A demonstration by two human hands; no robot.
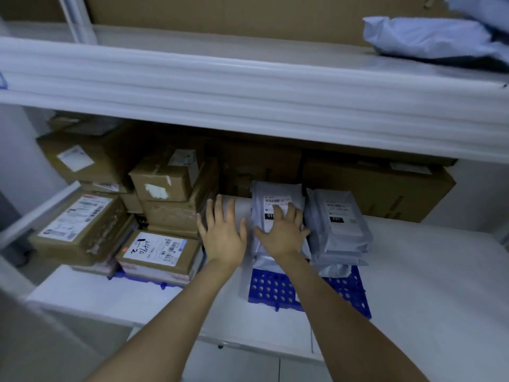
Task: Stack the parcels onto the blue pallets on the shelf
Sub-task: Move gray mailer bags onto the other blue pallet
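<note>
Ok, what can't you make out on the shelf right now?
Head view:
Label on the top grey mailer: partly under the right hand, print blurred.
Left blue pallet: nearly hidden beneath cardboard boxes.
Upper-shelf bags: cut off by the right edge.
What lies under the left hand: unclear.

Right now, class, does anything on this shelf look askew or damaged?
The small cardboard box at left sits skewed, its label partly torn. A grey mailer droops over the left edge of the blue pallet.
</note>
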